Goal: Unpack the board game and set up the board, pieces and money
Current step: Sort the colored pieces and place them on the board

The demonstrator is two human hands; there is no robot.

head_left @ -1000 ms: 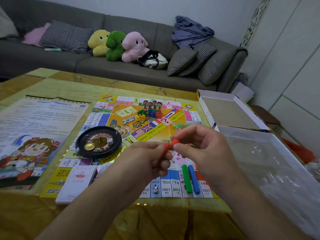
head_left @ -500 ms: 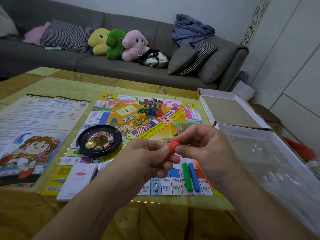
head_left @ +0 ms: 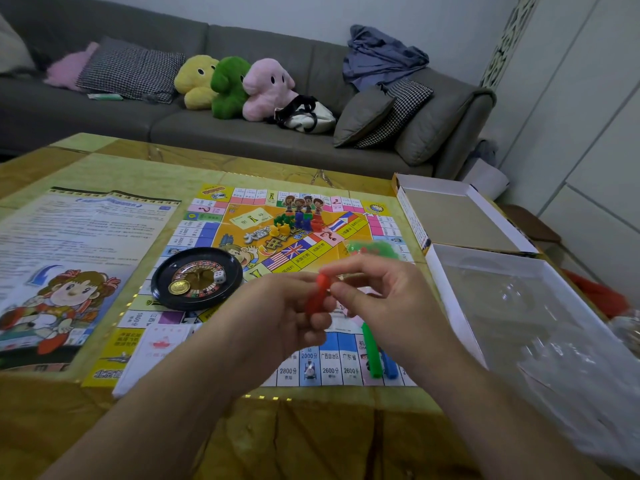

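Note:
The game board [head_left: 242, 216] lies open on the table. Above its near edge my left hand [head_left: 277, 317] and my right hand [head_left: 381, 296] meet around a red plastic piece [head_left: 320, 292], each pinching it with fingertips. A green stick [head_left: 371, 355] and a blue stick [head_left: 389, 365] lie on the board under my right wrist. A black roulette wheel [head_left: 195, 277] with a white die sits on the board's left part. Small coloured figures [head_left: 298, 223] stand clustered at the board's centre. A stack of cards [head_left: 156, 348] rests at the near left corner.
A printed rule sheet [head_left: 69, 258] lies left of the board. At the right stand the box lid [head_left: 457, 216] and the box tray [head_left: 519, 306] lined with clear plastic. A small bag of green pieces [head_left: 374, 249] lies near the tray. A grey sofa [head_left: 242, 109] runs behind.
The red piece went from showing only small ends between my fingertips to one longer red piece held upright. Both hands stayed over the board's near edge.

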